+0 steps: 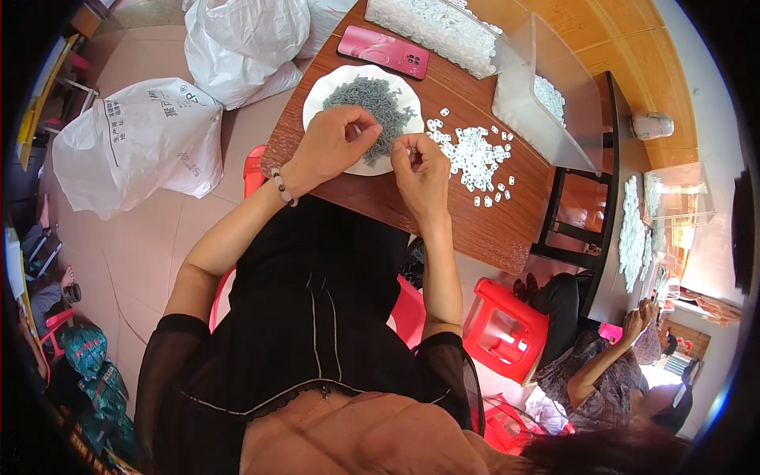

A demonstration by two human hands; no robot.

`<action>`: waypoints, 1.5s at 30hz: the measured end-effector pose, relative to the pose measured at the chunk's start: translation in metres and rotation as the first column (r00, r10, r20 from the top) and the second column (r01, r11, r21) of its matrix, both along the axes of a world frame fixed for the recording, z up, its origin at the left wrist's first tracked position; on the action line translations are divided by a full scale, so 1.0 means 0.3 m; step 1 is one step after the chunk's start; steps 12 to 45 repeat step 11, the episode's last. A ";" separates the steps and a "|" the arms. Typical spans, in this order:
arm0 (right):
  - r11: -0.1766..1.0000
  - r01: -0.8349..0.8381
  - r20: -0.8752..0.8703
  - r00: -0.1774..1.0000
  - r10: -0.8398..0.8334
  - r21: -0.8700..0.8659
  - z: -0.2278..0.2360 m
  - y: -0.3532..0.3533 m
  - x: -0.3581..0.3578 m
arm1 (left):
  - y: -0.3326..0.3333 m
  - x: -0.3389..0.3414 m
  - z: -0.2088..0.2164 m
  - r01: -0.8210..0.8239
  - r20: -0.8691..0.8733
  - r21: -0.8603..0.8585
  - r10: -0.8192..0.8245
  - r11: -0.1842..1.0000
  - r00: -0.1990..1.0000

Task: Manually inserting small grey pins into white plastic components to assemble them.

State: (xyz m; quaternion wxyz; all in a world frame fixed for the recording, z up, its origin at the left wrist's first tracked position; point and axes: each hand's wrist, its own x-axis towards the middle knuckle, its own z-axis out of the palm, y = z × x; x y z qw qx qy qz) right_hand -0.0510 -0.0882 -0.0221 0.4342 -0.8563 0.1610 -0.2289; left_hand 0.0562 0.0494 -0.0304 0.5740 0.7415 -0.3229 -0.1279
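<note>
My left hand (334, 149), with a beaded bracelet (283, 187) at the wrist, is over a white scalloped plate (315, 101) heaped with small grey rod-like pieces (366, 96). Its fingers curl in toward the thumb; whatever they hold is too small to name. Just right of the plate's edge, my right hand (425, 174) pinches thumb and forefinger together on something tiny that I cannot make out. Beside that hand, a loose pile of small white plastic pieces with holes (475, 158) is spread on the brown wooden table (495, 229).
A pink phone (383, 52) lies behind the plate. Clear bins of white pieces (435, 36) (546, 103) stand at the table's far side. White sacks (142, 146) sit on the floor at left. A red stool (507, 328) and another person (594, 368) are at right.
</note>
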 end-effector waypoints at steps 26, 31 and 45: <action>0.998 -0.032 0.036 0.999 0.033 -0.047 0.006 0.015 -0.079 | -0.001 -0.082 -0.005 0.145 -0.214 -0.036 -0.150 0.989 0.965; 0.998 -0.032 0.036 0.999 0.033 -0.047 0.006 0.015 -0.079 | -0.001 -0.082 -0.005 0.145 -0.214 -0.036 -0.150 0.989 0.965; 0.998 -0.032 0.036 0.999 0.033 -0.047 0.006 0.015 -0.079 | -0.001 -0.082 -0.005 0.145 -0.214 -0.036 -0.150 0.989 0.965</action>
